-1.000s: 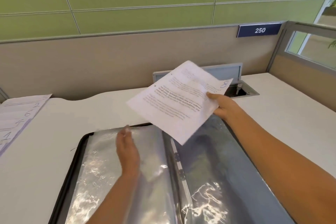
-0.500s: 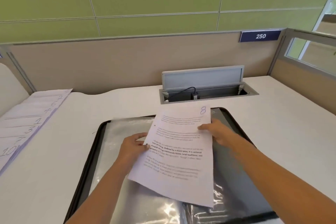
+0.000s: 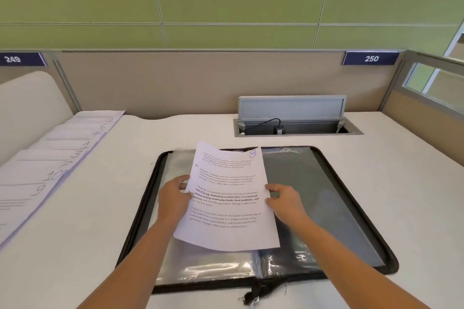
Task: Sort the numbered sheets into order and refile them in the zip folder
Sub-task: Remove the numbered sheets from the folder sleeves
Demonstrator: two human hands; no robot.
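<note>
While a sheet marked 8 [image 3: 226, 198] hangs just above the open zip folder [image 3: 306, 195], a person pinches its two long edges, the left hand [image 3: 173, 198] on the left edge and the right hand [image 3: 283, 202] on the right, fingers [image 3: 182, 180] and thumbs curled onto the paper. Beneath it the folder lies flat on the counter [image 3: 389, 163], its clear sleeves [image 3: 213, 266] looking empty where they show. Other numbered sheets [image 3: 50, 165] lie fanned at the counter's left side, well apart from the folder, their corner numerals reading 2, 6, 4, 1, 3, 7, 10 and 9, out of order. Sorting, by that showing, is not yet done, so this page likely belongs with the fan first. Doing that well would mean keeping the paper flat between both hands, carrying it clear of the folder's rim, and laying it so the handwritten corner is left uncovered for reading.
</note>
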